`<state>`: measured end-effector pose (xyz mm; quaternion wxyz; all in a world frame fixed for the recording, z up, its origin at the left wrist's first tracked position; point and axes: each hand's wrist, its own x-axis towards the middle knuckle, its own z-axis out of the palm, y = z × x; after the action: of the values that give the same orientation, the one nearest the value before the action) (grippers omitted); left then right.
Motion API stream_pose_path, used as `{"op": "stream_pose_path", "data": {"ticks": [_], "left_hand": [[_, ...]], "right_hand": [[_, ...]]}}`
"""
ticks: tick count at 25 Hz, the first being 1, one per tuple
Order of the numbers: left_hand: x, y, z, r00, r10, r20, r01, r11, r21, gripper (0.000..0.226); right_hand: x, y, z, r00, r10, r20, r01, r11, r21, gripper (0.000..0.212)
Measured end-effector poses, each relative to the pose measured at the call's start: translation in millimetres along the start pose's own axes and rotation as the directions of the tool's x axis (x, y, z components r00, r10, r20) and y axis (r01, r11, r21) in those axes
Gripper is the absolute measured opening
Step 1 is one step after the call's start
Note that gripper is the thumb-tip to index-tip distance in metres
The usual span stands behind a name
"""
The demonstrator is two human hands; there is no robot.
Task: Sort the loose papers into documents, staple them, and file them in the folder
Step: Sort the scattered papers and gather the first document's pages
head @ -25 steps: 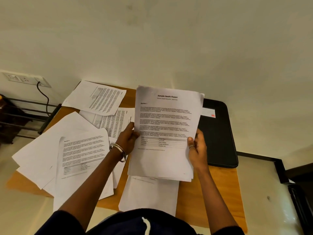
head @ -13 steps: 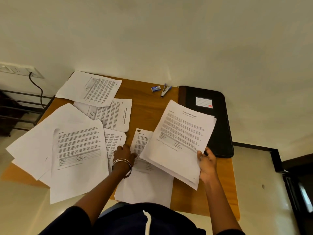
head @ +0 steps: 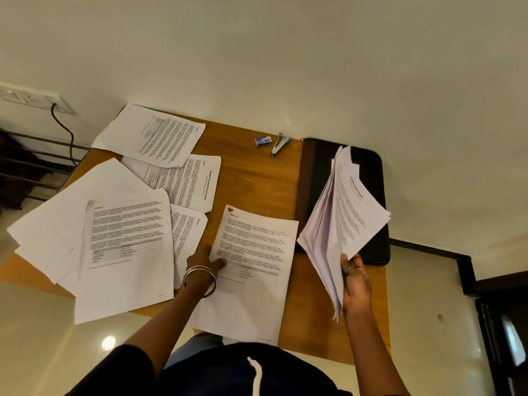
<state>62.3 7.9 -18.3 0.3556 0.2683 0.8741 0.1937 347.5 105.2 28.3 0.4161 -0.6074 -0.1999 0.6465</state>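
Note:
My right hand [head: 355,284] grips a fanned stack of printed sheets [head: 343,221] by its lower corner, held tilted above the table's right side and partly over the black folder [head: 368,167]. My left hand [head: 204,260], with bangles on the wrist, rests its fingers on the left edge of a single printed page [head: 251,267] lying flat in front of me. More loose pages [head: 125,241] overlap across the left half of the table. A small stapler [head: 278,144] and a staple box [head: 263,140] lie at the far edge.
The wooden table [head: 257,181] stands against a pale wall. Some left-hand sheets hang over the table's near and left edges. A wall socket with a black cable [head: 61,121] and a dark metal rack [head: 25,172] are to the left.
My left hand let go of the stack and went down onto the page on the table. The right hand swung the stack right, over the folder, and the sheets fanned out.

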Motion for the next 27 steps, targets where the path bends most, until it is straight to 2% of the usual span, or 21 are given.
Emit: {"op": "stream_pose_path", "data": {"ticks": [3,5,7,9,10,11,12,13,14,15,16,17,19,21,23,25,27], "left_hand": [[-4,9,-5,0.998,-0.053,-0.019,0.051,0.995,-0.080,0.044],[-7,13,-8,0.999,-0.042,-0.034,0.038,0.992,-0.124,0.043],[-11,17,-13,0.998,0.048,-0.031,-0.054,0.979,-0.198,0.053],[-14,14,-17,0.979,0.201,-0.031,-0.199,0.914,-0.352,0.070],[-15,13,-17,0.962,0.270,-0.041,-0.264,0.885,-0.382,0.070],[-17,14,-18,0.954,0.297,-0.036,-0.287,0.871,-0.400,0.060],[-22,18,-18,0.960,0.277,-0.034,-0.263,0.859,-0.440,0.043],[-26,24,-20,0.980,0.197,-0.016,-0.178,0.846,-0.503,0.027],[-29,30,-22,0.994,0.112,0.016,-0.083,0.820,-0.566,0.023],[-31,31,-23,0.998,0.037,0.050,0.000,0.801,-0.598,0.030],[-31,29,-24,0.997,0.013,0.082,0.040,0.790,-0.612,0.036],[-30,27,-24,0.995,0.045,0.089,0.013,0.824,-0.566,0.032],[-27,24,-25,0.980,0.195,0.029,-0.162,0.880,-0.447,0.030],[-25,30,-34,0.951,0.305,-0.052,-0.295,0.843,-0.450,0.043],[-23,47,-52,0.901,0.425,-0.089,-0.408,0.758,-0.510,0.048],[-20,66,-74,0.846,0.524,-0.100,-0.484,0.674,-0.558,0.043],[-18,83,-95,0.793,0.597,-0.119,-0.539,0.597,-0.595,0.036]], "right_hand": [[3,3,5,0.997,0.025,0.071,-0.026,1.000,0.014,0.038],[7,10,12,0.991,0.058,0.123,-0.056,0.998,-0.014,0.037],[9,18,21,0.984,0.070,0.166,-0.058,0.996,-0.073,0.036],[9,28,29,0.978,0.072,0.195,-0.043,0.988,-0.149,0.036],[9,32,32,0.975,0.072,0.208,-0.032,0.981,-0.191,0.036],[10,35,33,0.974,0.068,0.214,-0.015,0.971,-0.238,0.036],[12,39,34,0.973,0.063,0.222,0.005,0.956,-0.293,0.036],[16,42,34,0.970,0.059,0.236,0.028,0.936,-0.350,0.036],[19,45,35,0.965,0.057,0.257,0.056,0.910,-0.410,0.035],[21,47,36,0.958,0.056,0.281,0.085,0.881,-0.466,0.035],[22,48,38,0.951,0.058,0.304,0.112,0.852,-0.512,0.035],[22,49,41,0.944,0.058,0.325,0.138,0.826,-0.547,0.036],[17,47,49,0.939,0.038,0.342,0.182,0.789,-0.587,0.038],[11,42,58,0.935,0.003,0.354,0.198,0.825,-0.530,0.038],[6,29,67,0.919,-0.004,0.394,0.139,0.938,-0.316,0.049],[1,9,80,0.874,-0.033,0.486,0.101,0.988,-0.116,0.065],[-2,-12,96,0.817,-0.121,0.564,0.187,0.981,-0.059,0.071]]}}
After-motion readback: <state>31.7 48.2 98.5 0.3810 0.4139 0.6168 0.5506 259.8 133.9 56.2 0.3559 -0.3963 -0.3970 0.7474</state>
